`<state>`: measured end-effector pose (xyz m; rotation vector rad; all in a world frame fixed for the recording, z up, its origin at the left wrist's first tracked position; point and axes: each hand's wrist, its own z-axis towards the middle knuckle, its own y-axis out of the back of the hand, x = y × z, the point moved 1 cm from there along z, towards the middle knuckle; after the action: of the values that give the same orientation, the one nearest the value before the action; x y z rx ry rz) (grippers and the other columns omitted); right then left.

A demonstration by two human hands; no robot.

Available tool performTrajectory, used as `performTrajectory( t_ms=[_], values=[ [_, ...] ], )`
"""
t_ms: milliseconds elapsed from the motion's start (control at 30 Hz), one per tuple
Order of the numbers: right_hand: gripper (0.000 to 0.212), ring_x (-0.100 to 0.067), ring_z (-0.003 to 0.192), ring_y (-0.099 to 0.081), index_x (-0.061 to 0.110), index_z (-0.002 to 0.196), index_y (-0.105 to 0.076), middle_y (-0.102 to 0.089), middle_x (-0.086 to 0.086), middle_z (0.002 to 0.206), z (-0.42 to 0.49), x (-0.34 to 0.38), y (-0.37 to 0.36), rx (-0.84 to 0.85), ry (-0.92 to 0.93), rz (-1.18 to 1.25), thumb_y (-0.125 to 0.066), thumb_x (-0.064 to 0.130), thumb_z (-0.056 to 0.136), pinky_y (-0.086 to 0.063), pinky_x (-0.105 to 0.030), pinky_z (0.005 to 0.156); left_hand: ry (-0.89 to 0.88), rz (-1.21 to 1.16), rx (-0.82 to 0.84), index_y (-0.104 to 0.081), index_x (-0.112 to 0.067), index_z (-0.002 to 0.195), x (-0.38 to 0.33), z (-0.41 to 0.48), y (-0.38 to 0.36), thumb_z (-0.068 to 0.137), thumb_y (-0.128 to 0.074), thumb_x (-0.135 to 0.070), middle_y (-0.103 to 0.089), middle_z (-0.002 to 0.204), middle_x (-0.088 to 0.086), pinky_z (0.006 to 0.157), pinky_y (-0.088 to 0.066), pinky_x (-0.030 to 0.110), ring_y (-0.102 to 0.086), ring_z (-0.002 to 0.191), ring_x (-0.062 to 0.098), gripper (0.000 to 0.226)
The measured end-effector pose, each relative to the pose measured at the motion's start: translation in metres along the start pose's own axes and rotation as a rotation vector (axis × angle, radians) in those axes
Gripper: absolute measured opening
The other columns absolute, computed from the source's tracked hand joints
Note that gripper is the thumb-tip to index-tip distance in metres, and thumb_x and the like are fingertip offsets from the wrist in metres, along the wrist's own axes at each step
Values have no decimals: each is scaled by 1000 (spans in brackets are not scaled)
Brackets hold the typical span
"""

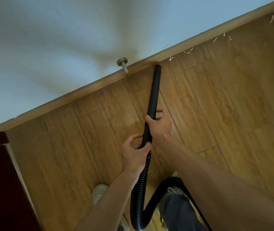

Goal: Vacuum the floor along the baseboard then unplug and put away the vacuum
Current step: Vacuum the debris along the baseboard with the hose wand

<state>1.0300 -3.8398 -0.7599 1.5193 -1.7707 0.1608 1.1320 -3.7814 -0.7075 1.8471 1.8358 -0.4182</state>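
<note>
Wand tip (157, 67) at baseboard (83, 94), right of doorstop (123, 63).

There is just one view, from a camera on the person's head. It looks forward and steeply down at the floor (232, 114), and a shoe (99, 192) shows near the bottom edge. The view is tilted: the baseboard (89, 87) slants from lower left to upper right, with the wall (49, 39) above it. The left hand (133, 147) and right hand (159, 124), both gripping the wand (154, 90), sit mid-frame, fairly near the lens.
</note>
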Motion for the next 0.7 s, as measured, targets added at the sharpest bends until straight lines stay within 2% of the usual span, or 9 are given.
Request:
performTrajectory(
  t_ms=[100, 367, 467, 567, 700],
  values=[
    [35, -23, 76, -71, 19, 110, -52, -69, -8, 92, 9, -3, 19, 7, -44, 46, -74, 23, 83, -61, -45, 70, -1, 48, -14, -68, -24, 100, -6, -6, -20, 81, -77, -9, -73, 69, 10, 51, -52, 30, -63, 56, 20, 26],
    [30, -15, 66, -68, 23, 100, -50, -65, 1, 78, 25, 6, 58, 58, -40, 24, -76, 24, 84, -60, -45, 67, -1, 107, -80, -67, -26, 98, -27, -30, -61, 81, -76, -9, -73, 69, 9, 55, -52, 35, -63, 57, 22, 26],
    [32, -19, 71, -68, 21, 105, -51, -65, -1, 81, 32, 13, 63, 70, -43, 13, -75, 25, 84, -60, -43, 66, -39, 134, -94, -67, -25, 99, -37, -30, -69, 81, -77, -8, -73, 69, 13, 54, -52, 37, -63, 56, 24, 26],
    [34, -15, 69, -66, 20, 107, -52, -68, -5, 88, 41, 17, 66, 56, -42, 22, -76, 25, 84, -56, -32, 56, -77, 165, -106, -68, -23, 99, -44, -25, -77, 80, -77, -7, -73, 70, 15, 51, -51, 35, -63, 55, 23, 26],
    [37, -20, 71, -71, 20, 107, -51, -70, -8, 92, 56, 19, 68, 52, -135, 71, -78, 22, 82, -61, -38, 60, -67, 183, -79, -67, -22, 100, -54, -21, -83, 80, -77, -8, -73, 66, 7, 47, -51, 30, -62, 52, 17, 26]
  ],
)
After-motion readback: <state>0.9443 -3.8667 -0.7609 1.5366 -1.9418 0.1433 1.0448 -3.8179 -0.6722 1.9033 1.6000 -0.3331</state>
